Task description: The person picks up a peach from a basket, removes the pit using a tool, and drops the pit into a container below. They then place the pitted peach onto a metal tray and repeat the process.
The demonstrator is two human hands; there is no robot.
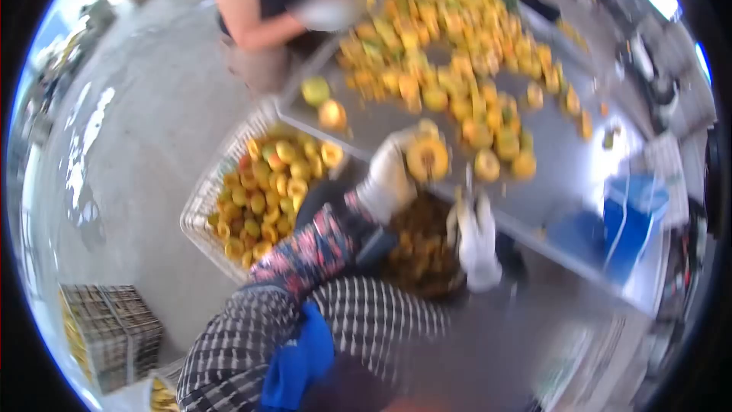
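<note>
Left hand (pixel 389 175): white-gloved, pinching a cut fruit (pixel 428 159) at the fingertips, over the near edge of the table.
Cut fruit: yellow, its open face turned up toward the wearer, with a brown middle; another yellow piece shows just behind it.
Right hand (pixel 476 240): white-gloved, lower and to the right of the held fruit, fingers pointing toward the table; something thin and pale shows by the fingertips, but blur hides what it is, and one cannot tell whether the fingers close on it.
Fruit pile (pixel 450 23): beyond the grip, a large spread of yellow pieces, many of them cut, its nearest pieces just right of the held fruit.
Table (pixel 526 202): bare metal, under the pile and reaching away to the right of both hands.
Loose fruit: a green one (pixel 315 91) and an orange-yellow one (pixel 332 114), beyond and left of the grip, side by side on the metal.
Crate (pixel 210 248): pale, left of the grip, filled with cut yellow fruit.
Brown scraps (pixel 423 255): below the grip, between the two hands.
Sleeve (pixel 305 252): flowered, behind the left hand.
Blue bag (pixel 629 221): well right of the grip.
Co-worker (pixel 255 11): beyond the grip to the left, dark top, at the table's edge.
</note>
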